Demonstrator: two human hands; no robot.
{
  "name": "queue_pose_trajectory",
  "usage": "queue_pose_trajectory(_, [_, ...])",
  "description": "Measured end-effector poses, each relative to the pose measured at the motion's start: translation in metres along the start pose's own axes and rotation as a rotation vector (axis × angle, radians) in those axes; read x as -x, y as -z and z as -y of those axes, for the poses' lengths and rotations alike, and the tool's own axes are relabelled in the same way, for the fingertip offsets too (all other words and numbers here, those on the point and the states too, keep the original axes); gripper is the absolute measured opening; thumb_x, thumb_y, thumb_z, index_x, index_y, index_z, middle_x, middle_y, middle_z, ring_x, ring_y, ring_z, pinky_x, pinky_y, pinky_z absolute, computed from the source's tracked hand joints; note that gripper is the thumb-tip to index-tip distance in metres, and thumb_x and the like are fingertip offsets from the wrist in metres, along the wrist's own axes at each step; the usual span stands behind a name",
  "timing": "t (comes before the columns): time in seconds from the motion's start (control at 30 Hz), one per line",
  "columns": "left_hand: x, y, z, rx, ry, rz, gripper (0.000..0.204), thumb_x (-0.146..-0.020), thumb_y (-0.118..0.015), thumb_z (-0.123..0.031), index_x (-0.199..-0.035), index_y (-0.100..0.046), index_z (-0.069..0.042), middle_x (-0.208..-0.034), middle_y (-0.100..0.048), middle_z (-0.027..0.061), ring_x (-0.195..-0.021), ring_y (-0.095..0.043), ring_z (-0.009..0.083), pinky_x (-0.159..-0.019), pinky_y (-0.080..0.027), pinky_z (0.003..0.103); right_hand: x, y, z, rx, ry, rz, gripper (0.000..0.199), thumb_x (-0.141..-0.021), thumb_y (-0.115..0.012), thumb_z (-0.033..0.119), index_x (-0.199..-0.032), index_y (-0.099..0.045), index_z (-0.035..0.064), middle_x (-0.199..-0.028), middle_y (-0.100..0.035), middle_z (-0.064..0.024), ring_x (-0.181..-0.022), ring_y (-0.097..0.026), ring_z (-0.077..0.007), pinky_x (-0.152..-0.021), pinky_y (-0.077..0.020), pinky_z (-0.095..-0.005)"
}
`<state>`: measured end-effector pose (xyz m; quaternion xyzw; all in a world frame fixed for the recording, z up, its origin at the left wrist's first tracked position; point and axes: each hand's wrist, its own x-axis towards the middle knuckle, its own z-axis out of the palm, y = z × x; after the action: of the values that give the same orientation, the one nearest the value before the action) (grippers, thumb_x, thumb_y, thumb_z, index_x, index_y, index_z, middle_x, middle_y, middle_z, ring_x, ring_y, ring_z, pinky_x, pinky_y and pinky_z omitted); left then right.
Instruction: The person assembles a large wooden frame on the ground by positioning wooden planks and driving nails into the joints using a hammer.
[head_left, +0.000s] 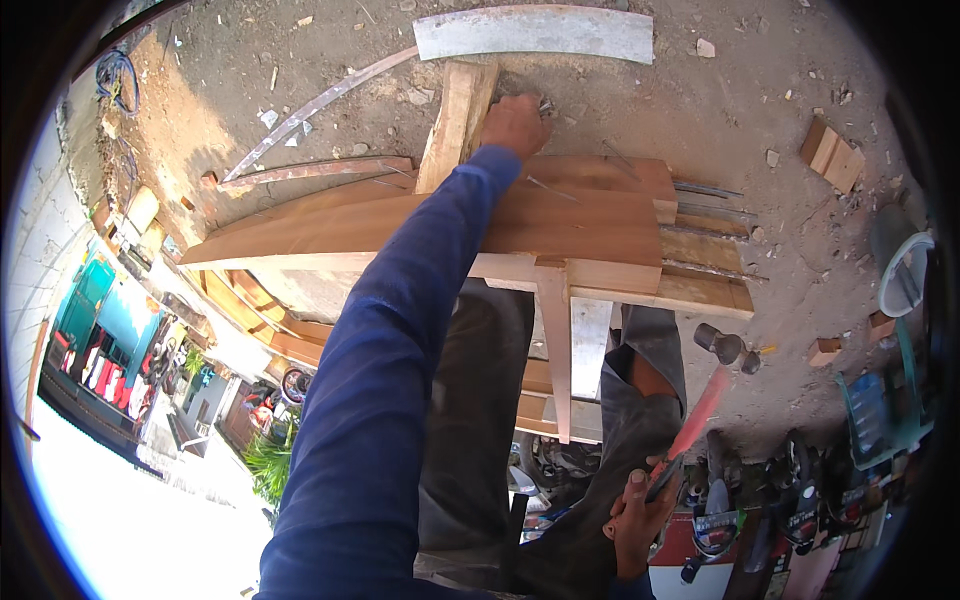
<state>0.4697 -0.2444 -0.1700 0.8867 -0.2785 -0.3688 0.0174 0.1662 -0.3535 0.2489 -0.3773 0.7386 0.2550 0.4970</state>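
My left hand [515, 125] reaches over the wooden pieces, its fingers curled closed beside an upright wooden block [452, 125]. Something small and greyish shows at its fingertips, too small to name. Low on the right, my right hand [640, 515] grips a hammer [698, 412] by its red handle, the metal head pointing up and away. Between the hands lies a curved reddish-brown wooden board [590, 225], with a second board [585, 172] just behind it. Thin nail-like pieces stick out of the boards. A narrow wooden leg [555, 350] extends from the front edge toward me.
Dark metal rods [715, 237] jut out at the right end. A pale curved strip [535, 32] lies on the dirt ground beyond. Wood offcuts [832, 155], a grey bucket [905, 275] and a teal crate [880, 415] stand to the right. Parked motorcycles [715, 520] fill the lower right.
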Motion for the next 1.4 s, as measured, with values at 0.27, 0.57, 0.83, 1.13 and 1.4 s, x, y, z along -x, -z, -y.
queue_pose_trajectory(0.27, [0.015,0.106,-0.029,0.904,0.172,0.038,0.029,-0.076,-0.081,-0.029,-0.088,-0.074,-0.004,-0.075,-0.072,0.0121,-0.076,-0.072,0.0226,-0.072,-0.058,0.037,0.000,-0.012,-0.012,-0.029,0.079,-0.022,0.038,-0.095,-0.071,0.029,-0.115,-0.051,0.0038,-0.076,-0.054,-0.0026,-0.044,-0.047,-0.0085,-0.040,-0.0377,-0.0249])
queue_pose_trajectory(0.57, [0.147,0.142,-0.005,1.722,0.526,0.250,0.033,-0.095,-0.073,-0.028,-0.121,-0.066,-0.008,-0.095,-0.074,0.0031,-0.052,-0.046,0.0052,-0.046,-0.037,0.023,0.004,-0.012,-0.016,0.048,0.102,0.010,0.027,-0.100,-0.062,0.034,-0.107,-0.052,0.0098,-0.065,-0.045,0.0022,-0.042,-0.043,-0.0075,-0.037,-0.0338,-0.0246])
queue_pose_trajectory(0.83, [0.191,0.114,-0.019,1.663,0.425,-0.077,0.016,-0.094,-0.073,-0.023,-0.096,-0.069,-0.008,-0.078,-0.062,-0.0032,-0.054,-0.043,0.0053,-0.047,-0.036,0.027,0.027,-0.010,0.008,0.089,0.129,0.007,0.025,-0.100,-0.063,0.030,-0.101,-0.053,0.0075,-0.067,-0.047,0.0029,-0.042,-0.039,-0.0053,-0.039,-0.0388,-0.0240])
queue_pose_trajectory(1.13, [0.155,0.087,-0.035,1.210,0.405,-0.141,0.018,-0.082,-0.078,-0.021,-0.081,-0.074,-0.004,-0.074,-0.071,0.0026,-0.070,-0.063,0.0118,-0.066,-0.051,0.031,0.034,-0.014,0.101,0.401,0.344,0.069,0.029,-0.100,-0.063,0.034,-0.102,-0.058,0.0056,-0.071,-0.052,0.0009,-0.047,-0.045,-0.0062,-0.043,-0.0375,-0.0255])
queue_pose_trajectory(1.4, [0.132,0.060,-0.043,0.804,0.424,-0.068,0.033,-0.077,-0.078,-0.036,-0.084,-0.075,-0.004,-0.091,-0.075,0.0179,-0.088,-0.072,0.0358,-0.080,-0.056,0.044,0.022,-0.030,0.171,0.782,0.626,0.122,0.037,-0.100,-0.064,0.038,-0.107,-0.061,0.0014,-0.077,-0.061,-0.0096,-0.067,-0.057,-0.0166,-0.065,-0.0482,-0.0357])
